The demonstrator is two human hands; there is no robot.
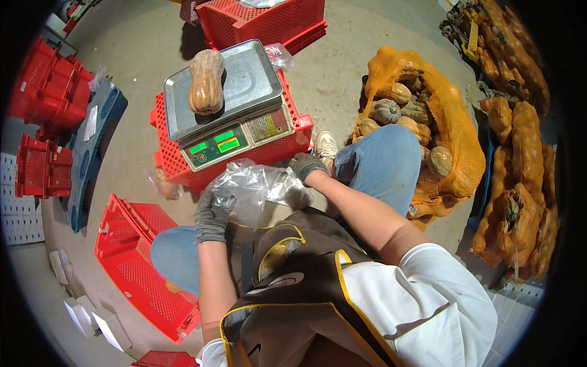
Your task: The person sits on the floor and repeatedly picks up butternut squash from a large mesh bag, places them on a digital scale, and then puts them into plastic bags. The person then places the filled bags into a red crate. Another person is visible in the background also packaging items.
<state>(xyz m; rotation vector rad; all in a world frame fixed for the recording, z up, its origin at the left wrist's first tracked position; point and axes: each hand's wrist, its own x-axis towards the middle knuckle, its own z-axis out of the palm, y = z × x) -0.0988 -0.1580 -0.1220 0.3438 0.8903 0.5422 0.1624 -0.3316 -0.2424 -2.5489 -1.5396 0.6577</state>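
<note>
Before me, a butternut-type squash (206,82) lies on the metal pan (252,73) of a digital scale (229,142) with lit green displays. The scale stands on an upturned red plastic crate (172,160). My left hand (214,213), in a grey glove, grips one side of a clear plastic bag (247,186). At the bag's other side is my right hand (308,166), also gloved, its fingers curled; what it holds cannot be made out. An orange mesh sack (463,151), open at the top, holds several squashes (385,111) beside my right knee.
A red crate (151,293) lies by my left knee, and a bagged squash (164,183) is on the floor. More red crates (270,25) stand ahead. Red crates (50,87) and a blue pallet (89,156) are at left; filled mesh sacks (527,151) line the right.
</note>
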